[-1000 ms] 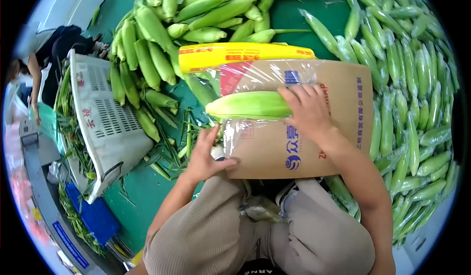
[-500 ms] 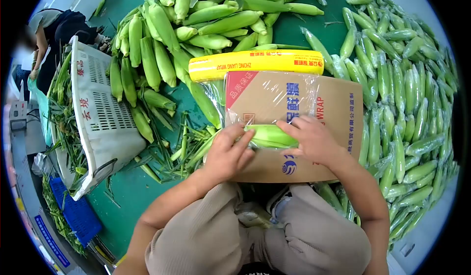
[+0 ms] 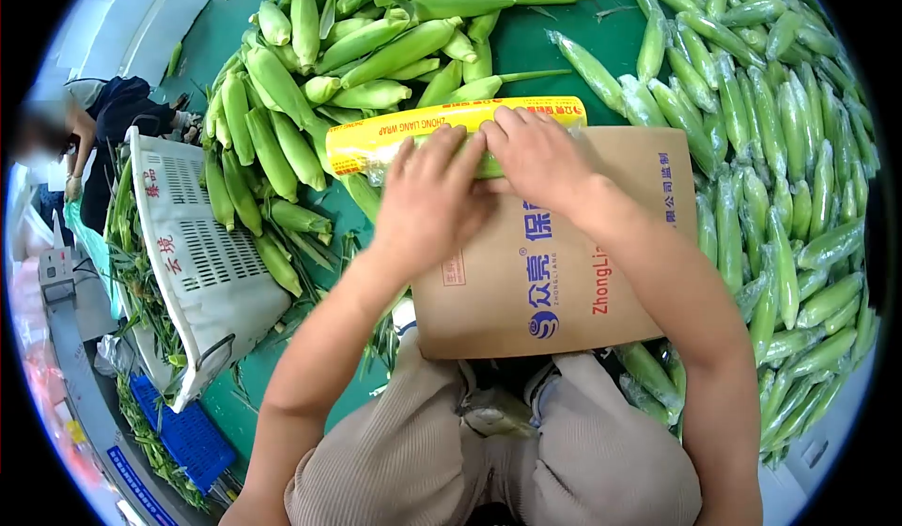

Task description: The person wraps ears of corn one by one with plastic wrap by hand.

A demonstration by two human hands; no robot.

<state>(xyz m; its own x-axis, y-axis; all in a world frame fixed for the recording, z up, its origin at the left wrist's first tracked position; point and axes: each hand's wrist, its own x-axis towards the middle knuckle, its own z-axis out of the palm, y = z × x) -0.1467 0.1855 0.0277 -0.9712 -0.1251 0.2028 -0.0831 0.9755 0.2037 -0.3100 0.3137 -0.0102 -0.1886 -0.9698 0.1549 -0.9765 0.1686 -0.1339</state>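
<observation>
A yellow roll of cling film (image 3: 395,131) lies across the far edge of a printed cardboard box (image 3: 489,291) in front of my knees. Close against the roll is a green ear of corn (image 3: 489,165), mostly hidden under my hands. My left hand (image 3: 437,193) presses its left part with curled fingers, slightly blurred. On its right end rest the bent fingers of my right hand (image 3: 540,155), touching the roll's near side. How far the film wraps round this ear cannot be made out.
Unwrapped corn ears (image 3: 376,52) are heaped beyond the roll. Film-wrapped ears (image 3: 799,169) cover the right side. On the left stand a white basket (image 3: 202,254) with husks and a blue basket (image 3: 188,432). Another person (image 3: 117,113) bends at the far left.
Both hands have moved forward with the ear of corn, from the middle of the box up to the film roll. The camera view has shifted slightly.
</observation>
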